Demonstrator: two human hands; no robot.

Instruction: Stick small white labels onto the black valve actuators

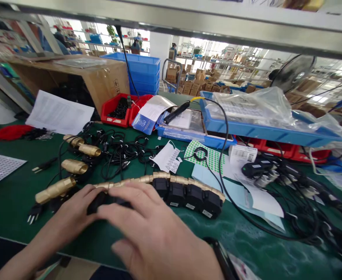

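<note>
A curved row of motorized valves, brass bodies with black actuator boxes (194, 197), lies across the green bench. At the row's left end, my left hand (79, 206) has its fingers and thumb closed around a black actuator box (97, 201). My right hand (152, 229) is held over the middle of the row, fingers and thumb apart, with nothing visible in it; it hides several boxes. Left of my hands lie more brass valves (56, 190) with black cables and plugs (34, 213).
Tangled black cables (124, 149) lie behind the row. A dark pen-like tool (177, 112) on a cord rests on papers near a blue tray (273, 126). Red bins (116, 111) and a cardboard box (107, 79) stand behind. Black cabled parts (264, 169) sit at right.
</note>
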